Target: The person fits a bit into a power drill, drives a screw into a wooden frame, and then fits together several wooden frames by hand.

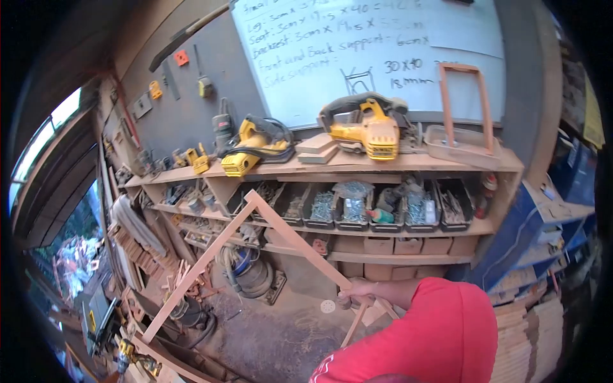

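My right hand [357, 294] comes in from a red sleeve [440, 319] at the lower right, its fingers wrapped round a wooden frame [297, 241]. The frame is made of pale, reddish-brown strips. Two long strips meet in a corner at the top middle; one slopes down to the lower left, the other runs down to my hand. Shorter strips [355, 324] show below the hand, partly hidden by the sleeve. My left hand is out of view.
A shelf [281, 167] along the wall carries a yellow circular saw [370, 127], another yellow power tool [246, 150] and a clear plastic tray [456, 147]. Below are bins of screws [322, 207]. A vacuum [255, 274] stands on the dusty floor; a yellow drill [126, 351] is lower left.
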The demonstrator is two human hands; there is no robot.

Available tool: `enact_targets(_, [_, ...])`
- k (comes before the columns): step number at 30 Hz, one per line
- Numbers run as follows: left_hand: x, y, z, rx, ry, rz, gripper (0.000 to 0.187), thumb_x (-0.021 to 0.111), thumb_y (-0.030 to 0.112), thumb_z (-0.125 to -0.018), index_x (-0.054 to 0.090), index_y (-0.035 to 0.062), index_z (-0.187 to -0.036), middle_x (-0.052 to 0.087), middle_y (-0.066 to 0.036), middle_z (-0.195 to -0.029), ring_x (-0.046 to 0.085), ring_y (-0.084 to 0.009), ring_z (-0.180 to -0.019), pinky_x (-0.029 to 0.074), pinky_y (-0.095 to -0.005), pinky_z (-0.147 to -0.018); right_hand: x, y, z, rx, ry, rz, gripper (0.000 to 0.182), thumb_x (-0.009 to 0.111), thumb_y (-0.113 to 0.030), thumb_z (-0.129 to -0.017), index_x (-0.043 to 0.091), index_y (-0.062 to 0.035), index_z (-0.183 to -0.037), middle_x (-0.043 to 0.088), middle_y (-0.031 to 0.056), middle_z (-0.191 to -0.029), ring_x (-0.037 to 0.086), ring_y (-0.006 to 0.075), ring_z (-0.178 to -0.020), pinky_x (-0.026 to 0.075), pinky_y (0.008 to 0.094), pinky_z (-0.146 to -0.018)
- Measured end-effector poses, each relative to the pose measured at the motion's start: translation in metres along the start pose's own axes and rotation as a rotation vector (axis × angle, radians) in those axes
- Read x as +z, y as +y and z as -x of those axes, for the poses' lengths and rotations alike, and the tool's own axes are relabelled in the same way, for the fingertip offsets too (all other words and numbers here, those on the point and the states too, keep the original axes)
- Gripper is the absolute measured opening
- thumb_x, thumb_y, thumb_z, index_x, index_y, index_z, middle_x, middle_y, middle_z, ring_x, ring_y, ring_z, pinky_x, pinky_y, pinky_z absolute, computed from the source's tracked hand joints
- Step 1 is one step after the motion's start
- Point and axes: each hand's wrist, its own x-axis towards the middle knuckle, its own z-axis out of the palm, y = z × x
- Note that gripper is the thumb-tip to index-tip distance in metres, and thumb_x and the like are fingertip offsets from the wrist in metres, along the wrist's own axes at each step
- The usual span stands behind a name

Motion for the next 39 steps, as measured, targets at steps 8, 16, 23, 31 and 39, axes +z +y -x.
enact_targets(8, [-0.031, -0.021, 0.001, 0.049, -0.162, -0.207, 0.046, 0.07, 0.029, -0.077, 0.053, -0.0007, -0.107, 0.056, -0.011, -0.095, 0.057, -0.0187, -0.081, 0.05, -0.0313, -0.068, 0.026, 0.013, 0.091, -0.268, 0.12, -0.134, 0.029, 0.069, -0.029, -0.082, 0.063, -0.0064, -0.101, 0.063, 0.0038, -0.091, 0.059, 0.014, -0.086, 0.049, 0.0311, -0.074])
enact_targets(16, [-0.038, -0.125, 0.024, -0.226, -0.196, -0.251, 0.033, 0.062, 0.009, -0.084, 0.048, -0.0039, -0.111, 0.055, -0.011, -0.099, 0.052, -0.0221, -0.09, 0.042, -0.0302, -0.084, 0.051, 0.089, 0.095, 0.0, 0.574, 0.19, 0.052, 0.059, -0.048, -0.086, 0.061, -0.0033, -0.111, 0.064, 0.0121, -0.102, 0.06, 0.0195, -0.095, 0.047, 0.0351, -0.084])
enact_targets(23, [-0.064, -0.227, 0.063, -0.276, -0.213, -0.344, 0.033, 0.063, 0.019, -0.087, 0.052, -0.0052, -0.107, 0.06, -0.012, -0.097, 0.057, -0.0213, -0.089, 0.045, -0.0345, -0.081, 0.082, 0.144, 0.122, 0.082, 0.642, 0.139, 0.064, 0.057, -0.057, -0.082, 0.056, -0.0069, -0.122, 0.06, 0.0183, -0.117, 0.056, 0.0297, -0.11, 0.044, 0.0385, -0.092])
enact_targets(31, [-0.082, -0.239, 0.085, -0.399, -0.218, -0.454, 0.042, 0.065, 0.03, -0.086, 0.054, -0.0065, -0.104, 0.062, -0.011, -0.089, 0.059, -0.0219, -0.079, 0.048, -0.0349, -0.073, 0.081, 0.205, 0.09, 0.375, 0.596, 0.345, 0.077, 0.058, -0.061, -0.079, 0.052, 0.0006, -0.124, 0.058, 0.0199, -0.119, 0.056, 0.0308, -0.112, 0.044, 0.0365, -0.095])
enact_targets(39, [-0.095, -0.238, 0.078, -0.505, -0.266, -0.42, 0.052, 0.067, 0.033, -0.085, 0.05, -0.0061, -0.115, 0.062, -0.013, -0.097, 0.059, -0.0239, -0.088, 0.047, -0.0351, -0.081, 0.072, 0.132, 0.117, 0.265, 0.474, 0.334, 0.07, 0.058, -0.057, -0.08, 0.055, -0.0009, -0.121, 0.061, 0.0204, -0.113, 0.059, 0.0315, -0.106, 0.045, 0.0383, -0.09])
